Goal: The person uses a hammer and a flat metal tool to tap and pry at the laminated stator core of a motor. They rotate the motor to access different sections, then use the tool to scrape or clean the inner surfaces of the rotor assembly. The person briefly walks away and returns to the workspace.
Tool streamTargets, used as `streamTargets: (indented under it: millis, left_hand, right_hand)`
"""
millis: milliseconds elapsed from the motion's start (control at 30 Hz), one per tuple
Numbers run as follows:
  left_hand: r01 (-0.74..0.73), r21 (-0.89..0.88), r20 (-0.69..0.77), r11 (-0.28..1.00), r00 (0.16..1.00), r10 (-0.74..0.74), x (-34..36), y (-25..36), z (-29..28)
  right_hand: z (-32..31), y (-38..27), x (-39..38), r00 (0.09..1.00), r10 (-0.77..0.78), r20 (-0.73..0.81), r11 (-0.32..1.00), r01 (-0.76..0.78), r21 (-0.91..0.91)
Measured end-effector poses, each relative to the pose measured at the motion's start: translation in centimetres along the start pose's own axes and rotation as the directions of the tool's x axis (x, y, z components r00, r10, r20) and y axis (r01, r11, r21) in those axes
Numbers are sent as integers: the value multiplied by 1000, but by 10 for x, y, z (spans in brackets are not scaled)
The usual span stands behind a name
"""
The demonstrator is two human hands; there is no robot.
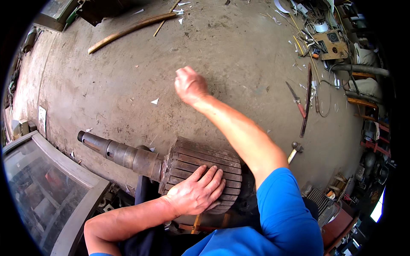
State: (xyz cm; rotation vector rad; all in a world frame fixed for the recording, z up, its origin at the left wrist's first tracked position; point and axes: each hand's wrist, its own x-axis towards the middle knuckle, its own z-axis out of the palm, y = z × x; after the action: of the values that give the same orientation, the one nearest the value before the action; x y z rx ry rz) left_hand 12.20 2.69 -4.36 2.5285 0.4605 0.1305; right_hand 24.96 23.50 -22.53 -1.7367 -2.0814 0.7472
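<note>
A motor rotor (205, 158) lies on its side before me, its round body ringed with long dark slots. Its stepped steel shaft (124, 154) juts out to the left, and the shaft's far end has a cut in it. My left hand (197, 190) rests on top of the slotted body, fingers stretched out and lying flat. Away from the rotor, my right hand (191, 86) is held out over the floor in a closed fist, slightly blurred. The inside of that fist is hidden, and nothing shows sticking out of it.
A glazed frame (92, 187) stands at the lower left. On the floor (239, 55) lie a wooden pole (128, 32), a knife (297, 100), a dark metal strip (306, 102) and a hammer (295, 151). Cables, scraps and parts crowd the right side.
</note>
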Motion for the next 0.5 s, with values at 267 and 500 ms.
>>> streamTargets:
  millis: [267,500]
  left_hand:
    - [-2,15,-28,1000,1000,3,-10,3,6]
    - [8,-6,-52,1000,999,-8,-10,1,8]
  right_hand:
    - [-42,138,-66,888,386,-251,827,-454,-333]
    - [76,-68,-46,874,-216,436,973,230,20]
